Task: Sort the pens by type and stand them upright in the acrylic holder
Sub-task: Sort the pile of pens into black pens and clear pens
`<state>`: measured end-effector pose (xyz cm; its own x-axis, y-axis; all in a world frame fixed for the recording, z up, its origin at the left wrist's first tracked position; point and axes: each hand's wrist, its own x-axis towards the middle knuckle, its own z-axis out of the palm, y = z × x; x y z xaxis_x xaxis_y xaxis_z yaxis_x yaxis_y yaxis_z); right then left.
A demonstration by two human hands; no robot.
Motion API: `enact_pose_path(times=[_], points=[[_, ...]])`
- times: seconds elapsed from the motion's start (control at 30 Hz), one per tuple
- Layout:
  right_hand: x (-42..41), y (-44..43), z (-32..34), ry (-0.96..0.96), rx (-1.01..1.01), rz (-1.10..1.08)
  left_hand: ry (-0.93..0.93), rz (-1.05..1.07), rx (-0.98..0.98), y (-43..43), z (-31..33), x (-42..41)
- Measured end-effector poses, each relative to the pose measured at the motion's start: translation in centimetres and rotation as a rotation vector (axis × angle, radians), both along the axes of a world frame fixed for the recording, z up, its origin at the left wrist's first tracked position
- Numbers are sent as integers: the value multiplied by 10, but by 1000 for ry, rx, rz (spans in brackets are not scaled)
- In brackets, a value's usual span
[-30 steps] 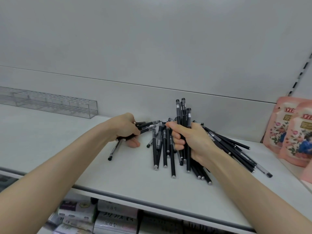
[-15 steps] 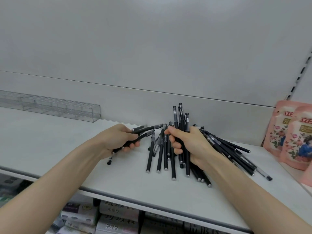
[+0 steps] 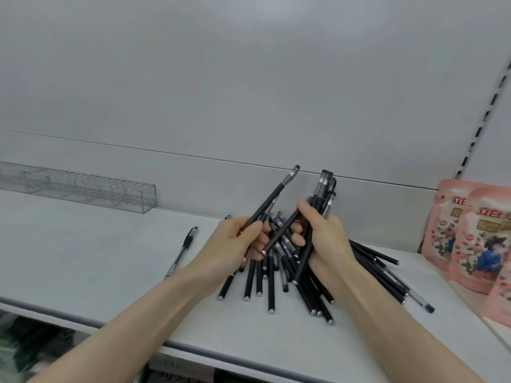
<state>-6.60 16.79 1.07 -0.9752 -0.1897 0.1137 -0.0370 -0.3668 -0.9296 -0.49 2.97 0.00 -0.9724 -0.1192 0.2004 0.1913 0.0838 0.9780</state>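
Tilting up and rightward, a slim black pen (image 3: 276, 192) is pinched by the left hand (image 3: 232, 244), while an upright bundle of black pens (image 3: 326, 186) is clutched in the right hand (image 3: 326, 239).

Matte black for the pens (image 3: 272, 288) in the pile, with small silver end caps and greyish clear grips. Clear barrel and black cap for the single pen (image 3: 181, 251). Transparent, with a fine grid of cells, for the acrylic holder (image 3: 83, 190). Pale grey for the shelf (image 3: 83, 258) and back wall (image 3: 221, 92). Pink with roses, red characters and a blue figure for the pouches (image 3: 475, 239).
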Motion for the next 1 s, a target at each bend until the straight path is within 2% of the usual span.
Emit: enact_pose_path(times=[0.1, 0.23, 0.4, 0.47, 0.57, 0.63, 0.7, 0.83, 1.0], points=[[-1, -1, 1, 1, -15, -59, 16, 43, 4, 0, -4, 0], [4, -2, -2, 111, 65, -42, -23, -90, 129, 10, -3, 0], [6, 0, -3, 116, 68, 29, -42, -214, 101, 15, -3, 1], [6, 0, -3, 95, 50, 27, -43, -148, 10, 13, -3, 2], [3, -2, -1, 18, 22, -23, 41, 127, -313, 5, -9, 1], [2, -3, 0, -21, -61, -1, 114, 224, -436, 2, -12, 3], [3, -5, 0, -13, -144, 52, 162, 208, -514, 4, -13, 6], [5, -6, 2, 58, -122, 55, 183, 88, -658, 13, -8, 11], [4, -3, 0, -25, -54, 56, 24, -160, -655, 10, 1, 18]])
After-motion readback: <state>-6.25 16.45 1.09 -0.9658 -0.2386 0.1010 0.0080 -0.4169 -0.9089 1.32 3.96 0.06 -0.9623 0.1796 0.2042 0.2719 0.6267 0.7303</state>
